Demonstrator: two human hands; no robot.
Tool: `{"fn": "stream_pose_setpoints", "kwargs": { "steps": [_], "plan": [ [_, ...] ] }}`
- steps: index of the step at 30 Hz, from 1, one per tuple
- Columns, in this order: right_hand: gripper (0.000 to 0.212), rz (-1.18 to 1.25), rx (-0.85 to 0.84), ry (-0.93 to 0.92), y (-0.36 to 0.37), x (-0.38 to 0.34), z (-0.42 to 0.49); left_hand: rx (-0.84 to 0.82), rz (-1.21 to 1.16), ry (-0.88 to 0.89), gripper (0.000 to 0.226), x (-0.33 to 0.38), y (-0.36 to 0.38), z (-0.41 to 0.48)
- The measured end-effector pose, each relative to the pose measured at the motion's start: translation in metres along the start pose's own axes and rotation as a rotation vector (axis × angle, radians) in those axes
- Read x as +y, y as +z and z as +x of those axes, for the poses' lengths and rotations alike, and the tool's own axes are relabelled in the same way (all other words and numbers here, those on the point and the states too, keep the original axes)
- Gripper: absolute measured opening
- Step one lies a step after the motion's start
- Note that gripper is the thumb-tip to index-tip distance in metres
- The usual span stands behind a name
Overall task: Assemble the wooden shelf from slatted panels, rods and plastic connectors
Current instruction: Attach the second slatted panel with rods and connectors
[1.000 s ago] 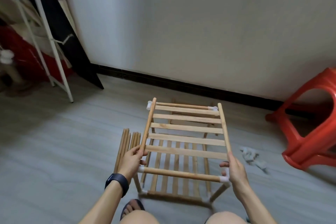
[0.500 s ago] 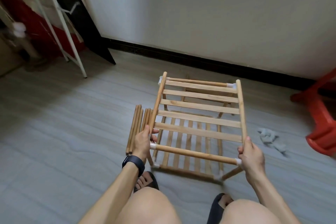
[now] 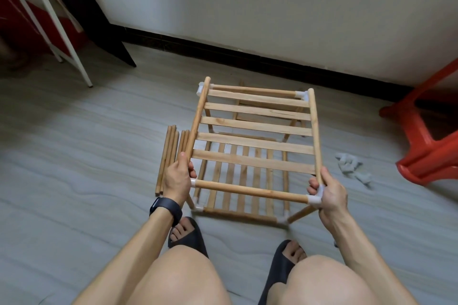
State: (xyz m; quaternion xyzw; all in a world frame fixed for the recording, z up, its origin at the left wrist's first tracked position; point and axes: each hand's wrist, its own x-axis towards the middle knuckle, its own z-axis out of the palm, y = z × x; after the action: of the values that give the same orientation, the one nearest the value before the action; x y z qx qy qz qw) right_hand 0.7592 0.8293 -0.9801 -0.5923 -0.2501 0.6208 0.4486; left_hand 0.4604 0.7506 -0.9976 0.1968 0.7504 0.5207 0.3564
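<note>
A two-tier wooden shelf [image 3: 255, 129] stands on the floor in front of my knees. Its upper slatted panel rests on short legs above the lower slatted panel [image 3: 238, 181]. White plastic connectors [image 3: 314, 199] join the rods at the corners. My left hand [image 3: 177, 178] grips the near left corner of the upper panel, thumb on the side rod. My right hand [image 3: 328, 190] is closed round the near right corner connector. Several loose wooden rods [image 3: 168, 156] lie on the floor to the left of the shelf, partly behind my left hand.
A red plastic stool [image 3: 426, 129] lies tipped at the right. A crumpled grey cloth [image 3: 353, 168] lies between it and the shelf. A white metal rack [image 3: 49, 20] and a black panel [image 3: 94, 15] stand at the back left by the wall. My sandalled feet [image 3: 188, 233] are just below the shelf.
The view has tilted down and closer, so my knees and feet show. Both hands keep their hold on the near corners of the upper panel; the shelf stays in place.
</note>
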Motion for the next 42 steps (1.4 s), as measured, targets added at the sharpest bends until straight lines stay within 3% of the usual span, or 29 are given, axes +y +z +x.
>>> {"fn": "stream_pose_setpoints", "kwargs": {
  "steps": [7, 12, 16, 18, 20, 23, 25, 28, 32, 37, 42],
  "plan": [
    [0.027, -0.074, 0.049, -0.025, 0.001, 0.004, 0.000, 0.062, 0.106, 0.008, 0.057, -0.005, -0.001, 0.004],
    [0.033, -0.227, 0.208, -0.109, 0.003, 0.010, -0.002, 0.116, 0.210, 0.047, 0.059, -0.006, -0.003, 0.002],
    [0.041, -0.543, 0.251, -0.203, 0.004, 0.012, -0.002, 0.110, 0.415, 0.113, 0.057, -0.003, -0.003, -0.001],
    [0.042, -0.813, 0.262, -0.339, 0.001, 0.013, -0.005, 0.126, 0.681, 0.240, 0.053, -0.002, -0.006, -0.001],
    [0.060, -1.079, 0.249, -0.573, -0.003, 0.012, -0.013, 0.109, 0.992, 0.401, 0.054, 0.000, -0.012, -0.001],
    [0.081, -1.426, 0.077, -0.919, -0.003, 0.012, -0.021, 0.099, 1.225, 0.594, 0.062, 0.009, -0.021, 0.000],
    [0.097, -1.679, -0.092, -0.916, -0.001, 0.011, -0.022, 0.019, 1.247, 0.803, 0.064, 0.011, -0.023, 0.003],
    [0.117, -1.915, -0.232, -0.758, 0.003, 0.005, -0.020, -0.239, 1.323, 1.036, 0.068, 0.017, -0.014, 0.005],
    [0.093, -1.933, -0.194, -0.750, 0.014, 0.002, -0.018, -0.363, 1.400, 0.960, 0.078, 0.024, 0.000, 0.007],
    [0.073, -1.788, -0.058, -0.915, 0.011, 0.014, -0.010, -0.201, 1.370, 0.971, 0.070, 0.010, 0.006, 0.014],
    [0.076, -1.766, -0.012, -0.958, 0.010, 0.016, -0.006, -0.124, 1.312, 1.028, 0.054, 0.003, 0.007, 0.018]
  ]
}}
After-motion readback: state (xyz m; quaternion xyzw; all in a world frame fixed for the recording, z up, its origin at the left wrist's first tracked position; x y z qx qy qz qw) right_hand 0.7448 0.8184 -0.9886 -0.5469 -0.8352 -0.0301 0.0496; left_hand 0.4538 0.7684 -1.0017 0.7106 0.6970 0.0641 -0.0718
